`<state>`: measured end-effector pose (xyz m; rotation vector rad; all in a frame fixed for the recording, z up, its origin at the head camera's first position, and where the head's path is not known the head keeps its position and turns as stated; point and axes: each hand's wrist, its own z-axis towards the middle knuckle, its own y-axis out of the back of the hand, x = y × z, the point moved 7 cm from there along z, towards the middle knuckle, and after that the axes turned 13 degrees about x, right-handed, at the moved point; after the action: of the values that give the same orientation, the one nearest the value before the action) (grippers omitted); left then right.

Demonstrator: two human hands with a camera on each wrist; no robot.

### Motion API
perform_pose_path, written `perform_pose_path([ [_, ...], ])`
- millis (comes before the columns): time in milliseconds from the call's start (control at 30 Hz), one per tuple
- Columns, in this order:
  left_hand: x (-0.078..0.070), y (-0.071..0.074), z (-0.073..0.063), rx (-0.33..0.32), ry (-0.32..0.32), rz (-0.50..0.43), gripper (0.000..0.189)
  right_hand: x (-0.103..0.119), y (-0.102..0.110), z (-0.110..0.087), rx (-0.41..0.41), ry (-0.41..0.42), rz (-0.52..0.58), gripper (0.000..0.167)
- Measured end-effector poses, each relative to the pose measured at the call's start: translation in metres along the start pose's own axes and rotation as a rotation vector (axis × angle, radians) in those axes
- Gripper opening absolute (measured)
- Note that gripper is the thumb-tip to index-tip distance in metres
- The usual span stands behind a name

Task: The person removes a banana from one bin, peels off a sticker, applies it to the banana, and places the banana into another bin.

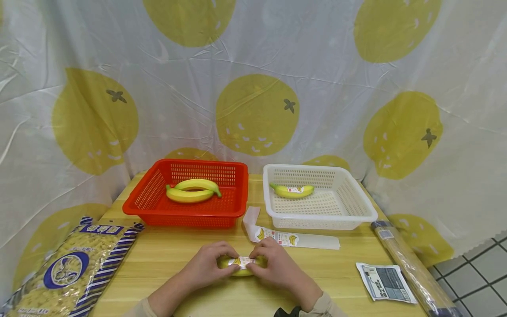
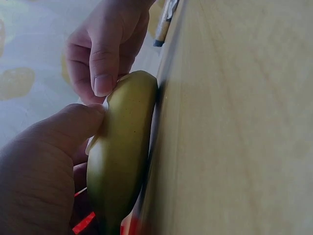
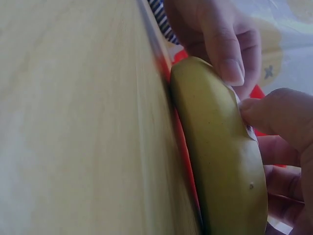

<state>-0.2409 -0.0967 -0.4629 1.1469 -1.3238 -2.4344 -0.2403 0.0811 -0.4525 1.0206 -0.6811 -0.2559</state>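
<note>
While the label (image 1: pixel 247 261) is sitting on the banana (image 1: pixel 242 273), light pressure is counting

Because one edge is seemingly standing loose (left wrist view), smoothing outward from the middle is probably preventing creases. Left hand (image 1: pixel 214 265) and right hand (image 1: pixel 275 265) are both pinching the banana, thumbs at the label, on or just above the table (image 1: pixel 158 259).

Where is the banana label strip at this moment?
In the head view, the strip lies on the table, mostly right of centre, between the white basket and the right hand.

Baskets (image 1: pixel 186 220) behind, label strip (image 1: pixel 293 240) nearer (rightward), banana (image 1: pixel 242 273) in front
</note>
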Motion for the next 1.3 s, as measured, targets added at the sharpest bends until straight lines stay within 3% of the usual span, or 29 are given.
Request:
perform_pose_path([
  [367,0.003,-0.005,0.0,0.05,0.076,0.083,0.021,0.001,-0.007,0.002,0.078,-0.038,-0.011,0.024],
  [600,0.01,-0.002,0.001,0.099,0.109,0.043,0.025,-0.003,-0.007,0.001,0.115,-0.086,0.034,0.026],
  [900,0.013,-0.001,0.0,0.196,0.033,-0.08,0.023,-0.014,0.003,-0.005,0.125,-0.051,0.058,0.024],
  [1067,0.019,0.0,0.0,0.168,0.076,-0.128,0.025,-0.018,0.008,-0.017,0.13,-0.02,0.053,0.024],
  [1300,0.017,0.005,0.009,0.041,0.167,-0.253,0.033,-0.037,0.027,-0.052,0.155,-0.149,0.137,0.026],
])
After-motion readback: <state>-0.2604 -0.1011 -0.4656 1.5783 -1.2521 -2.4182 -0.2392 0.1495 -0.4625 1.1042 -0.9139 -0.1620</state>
